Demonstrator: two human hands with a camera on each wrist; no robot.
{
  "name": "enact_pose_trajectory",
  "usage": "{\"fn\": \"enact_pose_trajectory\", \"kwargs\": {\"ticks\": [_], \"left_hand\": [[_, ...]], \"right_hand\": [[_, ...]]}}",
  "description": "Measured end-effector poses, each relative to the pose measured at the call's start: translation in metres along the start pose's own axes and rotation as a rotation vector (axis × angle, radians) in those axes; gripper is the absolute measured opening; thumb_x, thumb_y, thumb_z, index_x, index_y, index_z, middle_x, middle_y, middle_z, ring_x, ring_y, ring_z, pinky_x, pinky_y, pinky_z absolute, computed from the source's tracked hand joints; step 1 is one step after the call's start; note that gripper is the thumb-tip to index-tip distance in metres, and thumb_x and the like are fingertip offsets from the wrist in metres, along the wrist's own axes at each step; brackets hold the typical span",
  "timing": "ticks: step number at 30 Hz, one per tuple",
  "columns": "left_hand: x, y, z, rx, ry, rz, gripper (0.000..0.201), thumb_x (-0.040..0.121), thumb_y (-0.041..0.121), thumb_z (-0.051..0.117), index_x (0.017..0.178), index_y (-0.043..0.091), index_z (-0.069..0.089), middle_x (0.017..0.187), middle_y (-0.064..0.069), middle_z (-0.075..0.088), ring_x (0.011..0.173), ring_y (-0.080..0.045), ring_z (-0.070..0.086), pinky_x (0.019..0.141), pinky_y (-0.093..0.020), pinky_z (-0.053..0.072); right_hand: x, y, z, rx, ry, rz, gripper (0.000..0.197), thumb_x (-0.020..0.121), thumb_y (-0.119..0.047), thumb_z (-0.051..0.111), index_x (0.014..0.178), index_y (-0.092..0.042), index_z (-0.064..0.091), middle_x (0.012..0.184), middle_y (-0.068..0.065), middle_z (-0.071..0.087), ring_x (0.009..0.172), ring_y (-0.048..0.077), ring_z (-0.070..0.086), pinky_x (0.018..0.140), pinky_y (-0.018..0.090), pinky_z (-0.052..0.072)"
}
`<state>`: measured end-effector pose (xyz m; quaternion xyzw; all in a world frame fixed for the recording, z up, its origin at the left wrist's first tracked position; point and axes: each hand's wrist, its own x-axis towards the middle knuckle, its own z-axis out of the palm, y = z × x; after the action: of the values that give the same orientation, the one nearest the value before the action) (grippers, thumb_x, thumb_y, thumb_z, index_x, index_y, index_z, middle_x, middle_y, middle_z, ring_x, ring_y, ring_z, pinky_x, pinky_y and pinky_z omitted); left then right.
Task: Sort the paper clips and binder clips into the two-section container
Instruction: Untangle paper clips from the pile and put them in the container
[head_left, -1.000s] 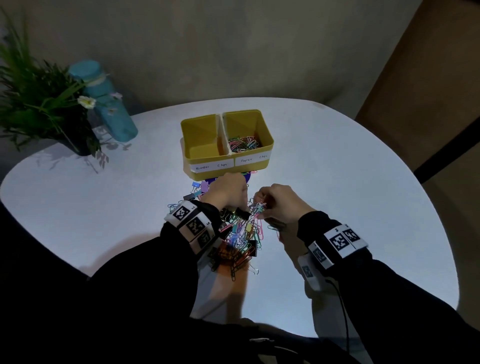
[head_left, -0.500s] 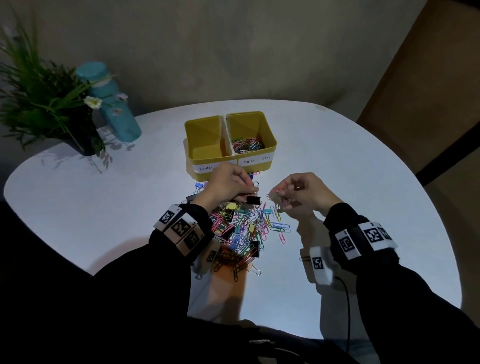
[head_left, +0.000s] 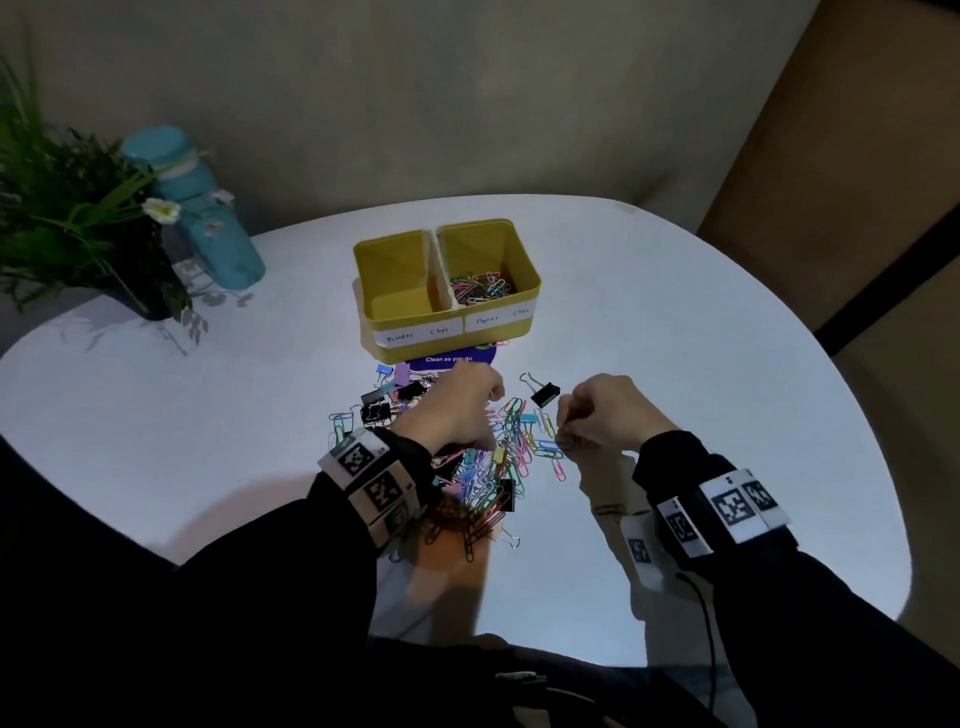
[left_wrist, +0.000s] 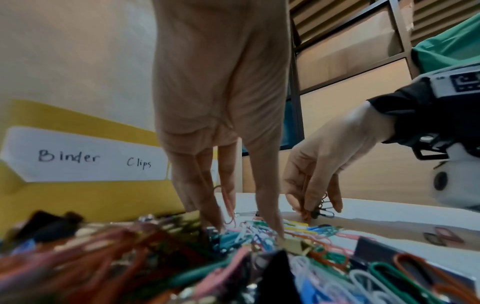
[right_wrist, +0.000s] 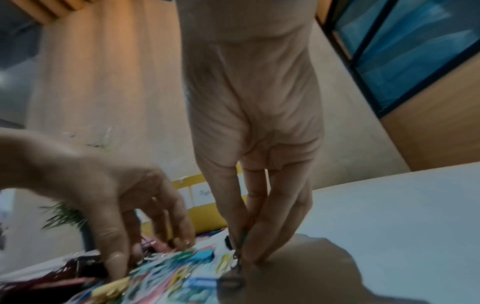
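Note:
A yellow two-section container (head_left: 524, 322) stands at the table's middle. Its right section, labelled Paper Clips, holds coloured paper clips (head_left: 480, 286); the left one, labelled Binder Clips (left_wrist: 85, 160), shows no clips. In front of it lies a mixed pile of clips (head_left: 511, 452). My left hand (head_left: 480, 415) reaches down into the pile (left_wrist: 259, 246), with a red paper clip (left_wrist: 226, 202) caught between its fingers. My right hand (head_left: 563, 441) pinches a small bunch of paper clips (left_wrist: 318, 208) at the pile's right edge (right_wrist: 207, 267). A black binder clip (head_left: 544, 393) lies loose between the hands.
A potted plant (head_left: 78, 234) and a teal bottle (head_left: 208, 218) stand at the table's far left. A purple card reading "Clean as you go" (head_left: 449, 359) lies under the container's front. The white table (head_left: 701, 364) ends in a curved edge on the right.
Both hands rose from the pile toward the container, then came back down onto it. The black binder clip that was by the left fingers now lies loose on the table.

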<state>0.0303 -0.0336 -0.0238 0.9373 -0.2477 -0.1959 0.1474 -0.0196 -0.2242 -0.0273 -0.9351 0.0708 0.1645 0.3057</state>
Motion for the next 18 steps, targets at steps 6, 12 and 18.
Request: {"fn": "enact_pose_trajectory", "kwargs": {"ticks": [6,12,18], "left_hand": [[0.005,0.006,0.01,-0.009,-0.014,0.029,0.032,0.067,0.019,0.086,0.091,0.008,0.067,0.094,-0.008,0.066,0.096,-0.025,0.058,0.076,-0.033,0.044],[0.009,-0.004,0.003,-0.148,-0.064,0.054,0.01,0.076,0.004,0.076,0.08,0.0,0.068,0.084,-0.014,0.07,0.08,-0.025,0.067,0.065,-0.028,0.053],[0.005,-0.028,-0.022,-0.656,-0.059,0.0,0.011,0.081,0.0,0.072,0.087,-0.007,0.066,0.081,-0.027,0.068,0.065,-0.025,0.07,0.058,-0.026,0.059]], "right_hand": [[-0.003,-0.013,0.018,-0.039,0.031,-0.093,0.014,0.081,-0.002,0.062,0.082,-0.012,0.071,0.092,0.004,0.07,0.09,0.022,0.063,0.075,0.026,0.046],[-0.008,-0.02,0.025,-0.194,-0.025,-0.108,0.049,0.063,-0.031,0.088,0.097,-0.009,0.06,0.091,0.002,0.053,0.087,0.021,0.05,0.067,0.03,0.039],[0.0,-0.019,0.039,-0.118,0.021,-0.192,0.043,0.068,-0.027,0.084,0.104,-0.02,0.062,0.095,0.002,0.05,0.09,0.022,0.05,0.073,0.032,0.038]]}}
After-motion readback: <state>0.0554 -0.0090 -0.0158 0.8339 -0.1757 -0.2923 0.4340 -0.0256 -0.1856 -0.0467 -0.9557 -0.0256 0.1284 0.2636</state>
